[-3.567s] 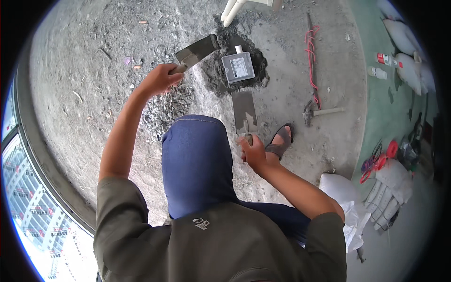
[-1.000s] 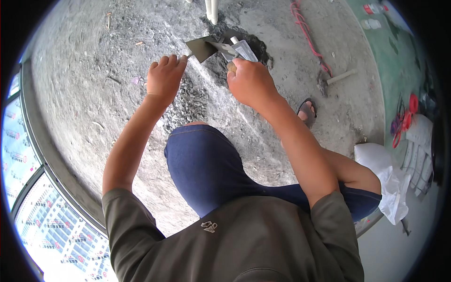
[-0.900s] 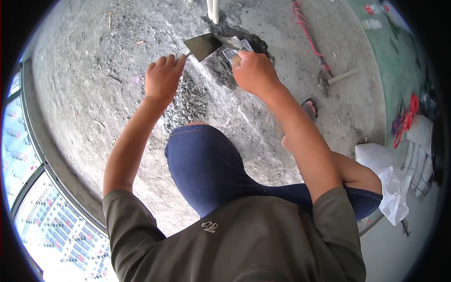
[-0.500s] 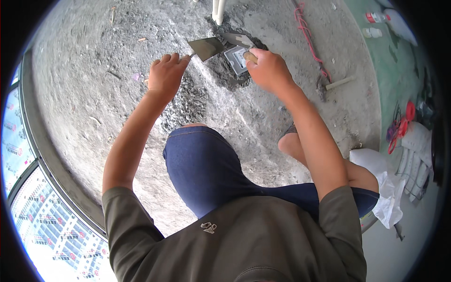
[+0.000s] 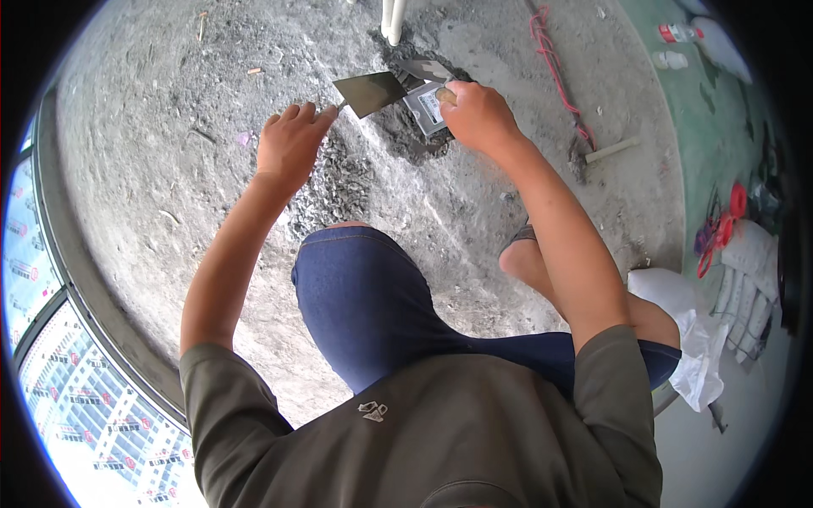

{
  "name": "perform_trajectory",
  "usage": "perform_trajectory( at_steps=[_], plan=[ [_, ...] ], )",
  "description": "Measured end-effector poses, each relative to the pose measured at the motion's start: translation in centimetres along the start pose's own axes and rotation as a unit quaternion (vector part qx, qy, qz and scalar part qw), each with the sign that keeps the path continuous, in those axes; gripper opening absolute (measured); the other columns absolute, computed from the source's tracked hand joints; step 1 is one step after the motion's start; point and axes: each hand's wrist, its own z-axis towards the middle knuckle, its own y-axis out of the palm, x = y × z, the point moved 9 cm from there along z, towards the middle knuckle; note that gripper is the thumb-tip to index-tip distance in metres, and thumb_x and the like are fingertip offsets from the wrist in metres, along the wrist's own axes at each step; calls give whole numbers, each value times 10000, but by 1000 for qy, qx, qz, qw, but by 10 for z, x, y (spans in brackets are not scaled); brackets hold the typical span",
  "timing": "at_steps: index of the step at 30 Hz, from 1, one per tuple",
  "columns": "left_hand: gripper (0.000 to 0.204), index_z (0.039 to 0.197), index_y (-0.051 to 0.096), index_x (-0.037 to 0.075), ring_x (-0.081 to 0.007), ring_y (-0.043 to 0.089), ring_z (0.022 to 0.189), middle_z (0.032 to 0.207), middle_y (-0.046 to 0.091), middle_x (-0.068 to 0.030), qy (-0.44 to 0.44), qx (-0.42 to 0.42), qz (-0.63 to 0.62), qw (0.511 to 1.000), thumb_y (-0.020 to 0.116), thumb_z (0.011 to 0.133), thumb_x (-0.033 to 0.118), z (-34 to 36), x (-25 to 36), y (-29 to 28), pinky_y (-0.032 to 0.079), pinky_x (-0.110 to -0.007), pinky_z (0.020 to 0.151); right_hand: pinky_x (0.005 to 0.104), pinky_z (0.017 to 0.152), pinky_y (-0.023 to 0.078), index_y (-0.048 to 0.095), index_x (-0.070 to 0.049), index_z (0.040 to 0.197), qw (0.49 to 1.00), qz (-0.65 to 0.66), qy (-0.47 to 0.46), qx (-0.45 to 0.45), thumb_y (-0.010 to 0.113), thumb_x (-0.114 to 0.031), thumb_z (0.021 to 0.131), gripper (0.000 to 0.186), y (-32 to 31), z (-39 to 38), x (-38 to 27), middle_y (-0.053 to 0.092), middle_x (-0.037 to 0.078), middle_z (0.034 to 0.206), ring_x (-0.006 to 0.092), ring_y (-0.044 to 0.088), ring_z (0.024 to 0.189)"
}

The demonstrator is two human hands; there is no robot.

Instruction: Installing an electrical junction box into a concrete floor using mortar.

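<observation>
In my left hand (image 5: 288, 146) is the handle of a steel trowel, its square-ended blade (image 5: 369, 93) held tilted beside a dark wet mortar patch (image 5: 428, 146). My right hand (image 5: 479, 120) is closed on the wooden handle of a second trowel, whose blade (image 5: 421, 69) lies over the patch's upper part, to the right of the first blade. Just left of that hand, a grey square box (image 5: 422, 113) with a white label sits in the mortar, partly behind my fingers.
Pale pipes or legs (image 5: 391, 21) stand beyond the patch. At right lie a cord-wrapped rod (image 5: 551, 63), a hammer (image 5: 611, 148), bottles (image 5: 677, 32), sacks and red coils (image 5: 737, 199). Loose rubble (image 5: 330, 195) lies before my knee; a window (image 5: 59, 398) is at left.
Since the first frame both hands have come together over the patch, the right one moving forward with its trowel. In the last half second they shifted slightly, the left blade moving a little downward.
</observation>
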Motion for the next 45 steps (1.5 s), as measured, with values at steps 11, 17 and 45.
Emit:
perform_trajectory(
  at_steps=[11, 17, 45],
  plan=[
    [441, 1305, 590, 96, -195, 670, 872, 1022, 694, -106, -304, -30, -443, 843, 650, 870, 143, -68, -82, 25, 523, -310, 755, 419, 855, 492, 602, -74, 1219, 988, -82, -97, -89, 606, -265, 874, 395, -86, -11, 5, 670, 189, 1082, 365, 633, 981],
    [321, 1187, 606, -1, -25, 434, 555, 759, 555, 18, -322, 25, -772, 548, 628, 909, 158, -77, -90, 9, 317, -195, 465, 425, 863, 498, 597, -63, 1225, 970, -157, -145, -115, 629, -232, 861, 403, -120, -27, -36, 681, 193, 1040, 374, 642, 983],
    [265, 1175, 453, -30, -100, 471, 686, 923, 562, -90, -403, 203, -877, 164, 536, 968, 114, -102, -32, -45, 397, -225, 556, 465, 837, 504, 593, -62, 1243, 941, -159, -289, -74, 621, -192, 882, 384, -29, 39, 9, 663, 181, 1028, 387, 631, 948]
  ],
)
